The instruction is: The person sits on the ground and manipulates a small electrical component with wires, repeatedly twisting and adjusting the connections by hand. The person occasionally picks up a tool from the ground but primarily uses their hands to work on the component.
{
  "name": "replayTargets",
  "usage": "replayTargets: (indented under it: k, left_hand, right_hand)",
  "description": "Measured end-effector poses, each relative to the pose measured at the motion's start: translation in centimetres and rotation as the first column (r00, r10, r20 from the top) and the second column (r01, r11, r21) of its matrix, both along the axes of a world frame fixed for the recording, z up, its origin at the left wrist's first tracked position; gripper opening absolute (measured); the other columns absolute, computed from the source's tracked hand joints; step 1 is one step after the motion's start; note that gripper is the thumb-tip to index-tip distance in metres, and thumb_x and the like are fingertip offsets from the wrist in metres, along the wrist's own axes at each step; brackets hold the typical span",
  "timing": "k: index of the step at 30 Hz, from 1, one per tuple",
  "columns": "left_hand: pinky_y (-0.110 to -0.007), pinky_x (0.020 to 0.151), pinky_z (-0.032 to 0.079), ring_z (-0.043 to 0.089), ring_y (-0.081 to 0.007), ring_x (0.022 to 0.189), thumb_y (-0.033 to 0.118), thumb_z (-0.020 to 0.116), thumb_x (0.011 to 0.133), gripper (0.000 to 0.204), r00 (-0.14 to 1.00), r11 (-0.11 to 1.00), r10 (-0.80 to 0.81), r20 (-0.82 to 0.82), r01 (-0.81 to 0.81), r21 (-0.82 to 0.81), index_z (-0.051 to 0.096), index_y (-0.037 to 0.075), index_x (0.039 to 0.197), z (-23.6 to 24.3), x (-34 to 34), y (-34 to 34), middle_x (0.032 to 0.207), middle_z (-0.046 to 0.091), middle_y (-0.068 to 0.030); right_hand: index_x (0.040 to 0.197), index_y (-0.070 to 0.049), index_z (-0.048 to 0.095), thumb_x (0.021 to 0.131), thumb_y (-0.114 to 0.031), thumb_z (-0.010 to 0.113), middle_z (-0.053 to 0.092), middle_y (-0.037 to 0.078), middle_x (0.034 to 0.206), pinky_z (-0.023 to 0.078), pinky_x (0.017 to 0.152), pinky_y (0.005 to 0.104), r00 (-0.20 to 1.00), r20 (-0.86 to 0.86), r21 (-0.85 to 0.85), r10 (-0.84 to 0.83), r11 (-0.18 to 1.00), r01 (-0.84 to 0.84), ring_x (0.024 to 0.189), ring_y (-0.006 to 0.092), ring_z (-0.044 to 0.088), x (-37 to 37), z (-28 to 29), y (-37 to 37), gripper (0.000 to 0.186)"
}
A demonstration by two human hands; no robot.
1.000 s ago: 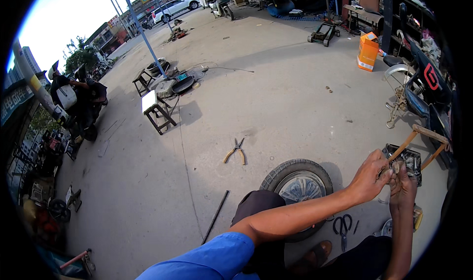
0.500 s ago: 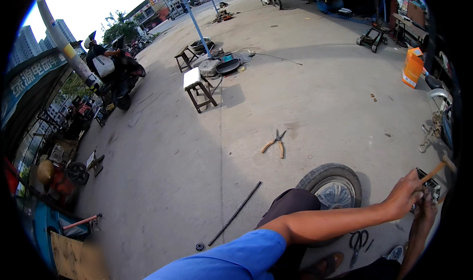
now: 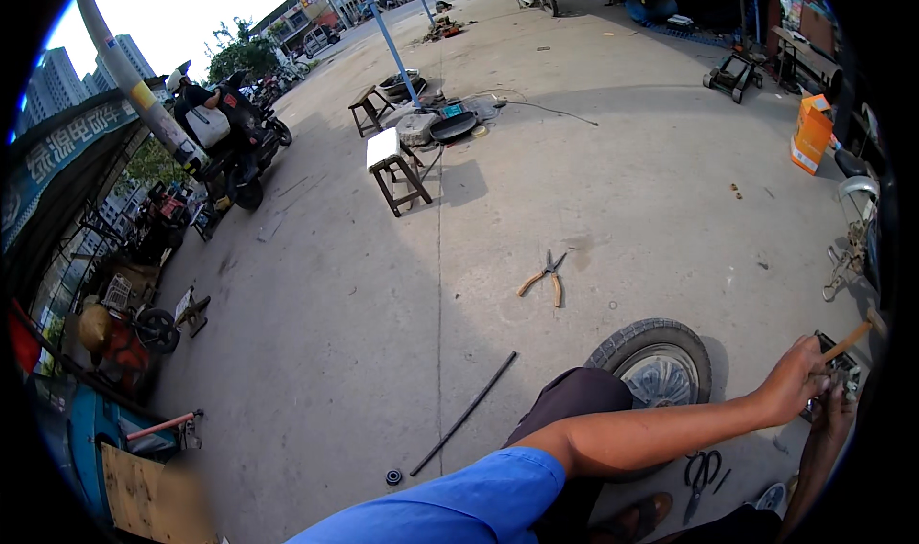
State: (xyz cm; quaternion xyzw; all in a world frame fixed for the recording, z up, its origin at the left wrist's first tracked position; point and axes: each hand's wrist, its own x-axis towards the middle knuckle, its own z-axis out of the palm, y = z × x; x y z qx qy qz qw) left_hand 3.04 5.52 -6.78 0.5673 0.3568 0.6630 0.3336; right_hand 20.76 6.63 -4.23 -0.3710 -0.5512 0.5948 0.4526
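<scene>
At the right edge, my left hand [image 3: 796, 383] is closed round the tan handle [image 3: 850, 339] of a tool whose working end I cannot make out. My right hand [image 3: 831, 418] is just below it, fingers bent against a small dark metal part [image 3: 848, 370]; its exact grip is hidden. Beside my left forearm lies a spoked-look wheel with a black tyre [image 3: 704, 360]. Black-handled scissors [image 3: 702, 472] and a thin dark rod [image 3: 722, 481] rest on the ground below that forearm. Pliers with tan handles [image 3: 546, 280] lie spread farther out.
A long dark bar [image 3: 464, 413] and a small round bearing [image 3: 393, 477] lie on the concrete at left. Stools [image 3: 388, 151] stand farther off near a blue pole [image 3: 388, 36]. A person [image 3: 198, 103] sits on a scooter [image 3: 244, 151]. An orange box [image 3: 811, 134] stands at right.
The whole view has shifted slightly, moving ground objects a little to the right in the picture. Both hands stay together at the metal part, and the left keeps hold of the tan handle.
</scene>
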Motion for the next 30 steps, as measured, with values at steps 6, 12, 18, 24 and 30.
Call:
replayTargets:
  k: [6, 12, 18, 24, 30]
  left_hand:
    - [-0.037, 0.077, 0.043, 0.05, -0.0241, 0.084, -0.002, 0.066, 0.081, 0.021, 0.949, 0.966, -0.191, 0.251, 0.227, -0.122, 0.049, -0.001, 0.067, -0.9, 0.6, 1.0, 0.087, 0.047, -0.0108]
    - [-0.033, 0.074, 0.042, 0.051, -0.0231, 0.084, -0.001, 0.069, 0.079, 0.023, 0.927, 0.956, -0.209, 0.312, 0.261, -0.135, 0.052, 0.0, 0.063, -1.3, 1.0, 1.2, 0.087, 0.048, -0.0103]
    - [-0.038, 0.065, 0.04, 0.052, -0.0297, 0.077, -0.001, 0.071, 0.074, 0.019, 0.998, 0.999, -0.005, 0.07, 0.002, 0.043, 0.053, -0.002, 0.071, 0.8, -0.4, -0.7, 0.077, 0.047, -0.0122]
    - [-0.04, 0.061, 0.039, 0.052, -0.0321, 0.071, 0.0, 0.071, 0.074, 0.016, 0.999, 0.995, 0.036, 0.019, -0.037, 0.093, 0.055, -0.004, 0.077, 1.8, -1.0, -1.8, 0.076, 0.047, -0.0135]
    - [-0.038, 0.062, 0.039, 0.051, -0.0297, 0.07, 0.002, 0.067, 0.082, 0.011, 0.999, 0.997, -0.035, 0.021, 0.034, 0.075, 0.058, -0.004, 0.085, 2.1, -1.2, -2.0, 0.079, 0.047, -0.013]
  right_hand:
    - [0.12, -0.004, 0.055, 0.1, -0.023, 0.059, 0.062, 0.006, 0.112, 0.048, 0.091, 0.0296, 0.999, -0.003, 0.088, -0.043, 0.995, 0.043, 0.105, 0.0134, 0.06, 0.8, -1.5, 0.5, 0.028]
    - [0.114, -0.001, 0.059, 0.099, -0.027, 0.059, 0.064, 0.004, 0.104, 0.045, 0.075, 0.0226, 0.987, -0.008, 0.136, -0.159, 0.978, 0.159, 0.09, 0.0075, 0.058, -2.2, 0.0, -1.3, 0.029]
    - [0.104, -0.004, 0.061, 0.099, -0.029, 0.059, 0.06, -0.002, 0.088, 0.036, 0.06, 0.0163, 0.977, 0.029, 0.12, -0.209, 0.971, 0.204, 0.071, 0.0009, 0.049, -2.4, 0.1, -1.2, 0.026]
    - [0.1, -0.003, 0.061, 0.098, -0.026, 0.06, 0.06, -0.002, 0.083, 0.035, 0.057, 0.0154, 0.968, -0.004, 0.124, -0.25, 0.961, 0.248, 0.065, 0.0018, 0.047, -3.4, 0.6, -1.7, 0.023]
    - [0.103, -0.002, 0.06, 0.097, -0.02, 0.063, 0.063, 0.001, 0.087, 0.041, 0.057, 0.0165, 0.961, -0.126, 0.076, -0.245, 0.964, 0.255, 0.067, 0.0031, 0.052, -3.2, 1.0, -1.4, 0.019]
